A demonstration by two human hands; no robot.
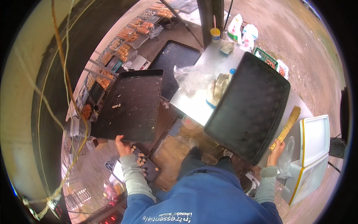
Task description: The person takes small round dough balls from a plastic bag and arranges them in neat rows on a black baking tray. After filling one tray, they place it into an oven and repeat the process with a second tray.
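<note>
My left hand [123, 146] grips the near edge of a dark baking tray [134, 103], which bears light specks and a few small pale scraps. The tray slants, and its far side lies close to the food display. In my right hand [276, 152] is a short straw whisk brush [288, 126], its bristles pointing up and away from me. Between my hands, a second dark baking tray [251, 103] rests on a metal table [187, 105]. Work gloves [218, 89] and a clear plastic bag [193, 78] lie beside that tray.
Another dark tray [176, 58] sits farther back. Packed baked goods [123, 51] line the left counter. At right stands a white foam box [307, 179] with its lid [315, 140] raised. Round pieces dot a small dark board [148, 165]. Cords [65, 70] hang at left.
</note>
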